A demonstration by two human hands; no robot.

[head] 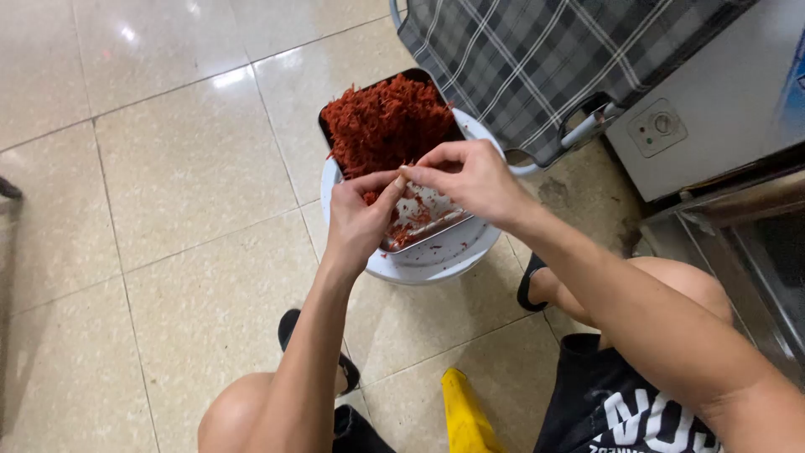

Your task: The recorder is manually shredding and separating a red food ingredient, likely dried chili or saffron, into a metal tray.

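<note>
A metal tray (423, 225) rests on top of a white bucket (436, 264) on the tiled floor. The tray's far half holds a heap of red shredded food (386, 122); its near half is bare metal with red smears. My left hand (359, 216) and my right hand (470, 178) meet over the near half of the tray, fingertips touching. Both pinch at a small bit of the red shreds between them. My knees show on either side below.
A plaid cloth (537, 59) with a grey frame handle hangs over the bucket's far right. A grey metal cabinet (713, 101) with a round knob stands at right. A yellow object (465, 415) lies between my legs. Beige floor tiles (168, 168) stretch to the left.
</note>
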